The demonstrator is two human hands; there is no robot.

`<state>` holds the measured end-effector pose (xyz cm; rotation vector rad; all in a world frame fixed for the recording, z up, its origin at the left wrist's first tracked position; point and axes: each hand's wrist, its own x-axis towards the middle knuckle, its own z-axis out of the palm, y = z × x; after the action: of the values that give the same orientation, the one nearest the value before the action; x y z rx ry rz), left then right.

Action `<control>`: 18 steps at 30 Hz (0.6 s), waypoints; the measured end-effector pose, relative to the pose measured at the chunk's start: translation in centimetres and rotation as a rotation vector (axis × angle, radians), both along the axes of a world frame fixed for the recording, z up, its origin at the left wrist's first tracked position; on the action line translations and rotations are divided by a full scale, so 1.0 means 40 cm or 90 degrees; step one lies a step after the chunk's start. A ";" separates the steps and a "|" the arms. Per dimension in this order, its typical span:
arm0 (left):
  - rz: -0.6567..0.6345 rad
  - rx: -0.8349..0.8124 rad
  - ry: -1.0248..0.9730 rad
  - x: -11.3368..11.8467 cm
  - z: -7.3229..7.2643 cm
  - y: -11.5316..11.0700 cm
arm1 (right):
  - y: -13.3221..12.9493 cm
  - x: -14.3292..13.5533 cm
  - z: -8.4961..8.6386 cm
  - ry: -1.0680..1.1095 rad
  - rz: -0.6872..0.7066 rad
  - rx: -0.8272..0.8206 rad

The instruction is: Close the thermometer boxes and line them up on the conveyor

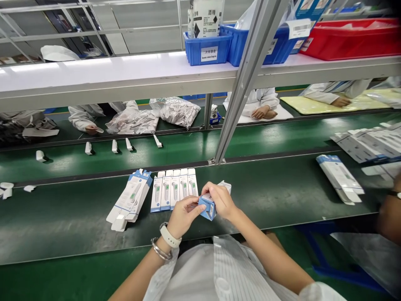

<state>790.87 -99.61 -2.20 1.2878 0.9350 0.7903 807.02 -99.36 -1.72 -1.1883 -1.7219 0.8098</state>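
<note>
Between my two hands is a small white and blue carton (207,207), its blue end turned toward me and its far end pointing away to the right. My left hand (184,214) grips the near blue end, thumb pressed on the end flap. My right hand (221,200) wraps the carton from above and the right side. Just beyond my left hand stands a row of several cartons (174,188), side by side, their top flaps raised. To the left lies a stack of flattened cartons (130,198).
Another flat carton stack (340,177) lies at right, near a person's arm (390,209). A metal post (241,88) rises from the bench. Beyond runs a green conveyor (188,144) with several white devices (115,146). Blue bins (208,50) sit on the overhead shelf. Co-workers sit opposite.
</note>
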 end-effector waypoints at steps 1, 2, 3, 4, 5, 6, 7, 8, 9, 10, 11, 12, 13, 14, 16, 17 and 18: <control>-0.007 -0.004 0.027 0.001 -0.001 -0.002 | 0.003 0.004 -0.001 -0.009 0.008 -0.010; -0.001 0.005 0.055 0.004 -0.003 -0.005 | 0.005 0.006 -0.004 -0.013 0.007 -0.019; 0.014 0.023 0.081 0.009 -0.008 -0.008 | 0.006 0.008 -0.007 -0.013 -0.002 -0.027; 0.035 0.046 0.104 0.015 -0.013 -0.013 | 0.006 0.008 -0.013 -0.011 -0.017 -0.036; 0.056 0.065 0.123 0.022 -0.018 -0.017 | 0.005 0.008 -0.019 -0.006 -0.037 -0.043; 0.072 0.077 0.136 0.029 -0.024 -0.020 | 0.003 0.008 -0.026 -0.002 -0.057 -0.051; 0.082 0.082 0.141 0.036 -0.028 -0.023 | 0.000 0.008 -0.032 0.004 -0.076 -0.059; 0.087 0.080 0.142 0.041 -0.030 -0.024 | -0.002 0.009 -0.038 0.013 -0.091 -0.066; 0.087 0.077 0.140 0.045 -0.029 -0.024 | -0.004 0.011 -0.043 0.026 -0.100 -0.072; 0.084 0.072 0.136 0.048 -0.027 -0.023 | -0.005 0.013 -0.047 0.043 -0.105 -0.077; 0.072 0.062 0.127 0.050 -0.023 -0.022 | -0.005 0.017 -0.049 0.060 -0.103 -0.084; 0.054 0.047 0.114 0.051 -0.019 -0.021 | -0.003 0.022 -0.049 0.070 -0.094 -0.092; 0.034 0.029 0.102 0.053 -0.015 -0.020 | 0.001 0.027 -0.049 0.072 -0.077 -0.103; 0.017 0.013 0.094 0.056 -0.013 -0.020 | 0.005 0.034 -0.050 0.063 -0.051 -0.117; 0.007 -0.009 0.093 0.067 -0.023 -0.024 | 0.013 0.050 -0.055 0.014 0.008 -0.132; 0.017 -0.016 0.096 0.076 -0.037 -0.027 | 0.016 0.061 -0.065 -0.012 0.014 -0.121; 0.040 -0.025 0.096 0.087 -0.057 -0.032 | 0.016 0.073 -0.080 -0.027 -0.017 -0.097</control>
<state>794.33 -100.88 -4.47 1.3032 1.1114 0.7273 809.93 -98.70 -4.92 -1.3358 -1.6988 0.9194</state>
